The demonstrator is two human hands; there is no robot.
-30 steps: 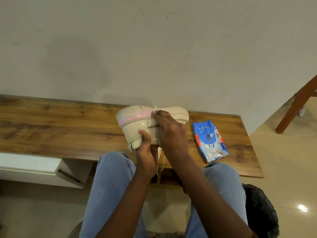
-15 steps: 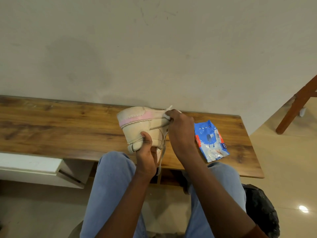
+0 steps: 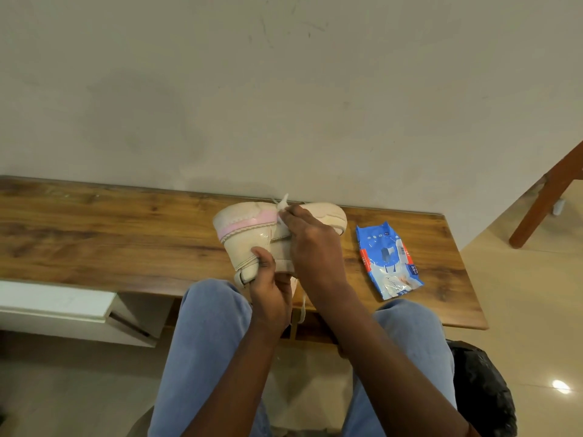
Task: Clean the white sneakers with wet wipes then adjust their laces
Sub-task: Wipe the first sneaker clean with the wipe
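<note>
A cream-white sneaker (image 3: 246, 230) with a pink band lies on its side above the front edge of the wooden bench (image 3: 110, 234), its sole facing away from me. My left hand (image 3: 269, 285) grips its heel end from below, thumb on the upper. My right hand (image 3: 310, 244) lies over the middle of the shoe and pinches a white wet wipe (image 3: 282, 203) against the sole's edge; only a corner of the wipe shows. A lace (image 3: 303, 305) dangles below the shoe. The blue wet wipe pack (image 3: 386, 258) lies on the bench to the right.
The bench stands against a plain wall. A white drawer unit (image 3: 63, 307) sits under it at the left. A wooden furniture leg (image 3: 549, 187) stands at the far right. A black bag (image 3: 482, 395) rests on the tiled floor by my right knee.
My right hand slid right along the sole with the wipe, then came back left toward the pink band. My left hand kept its hold on the heel.
</note>
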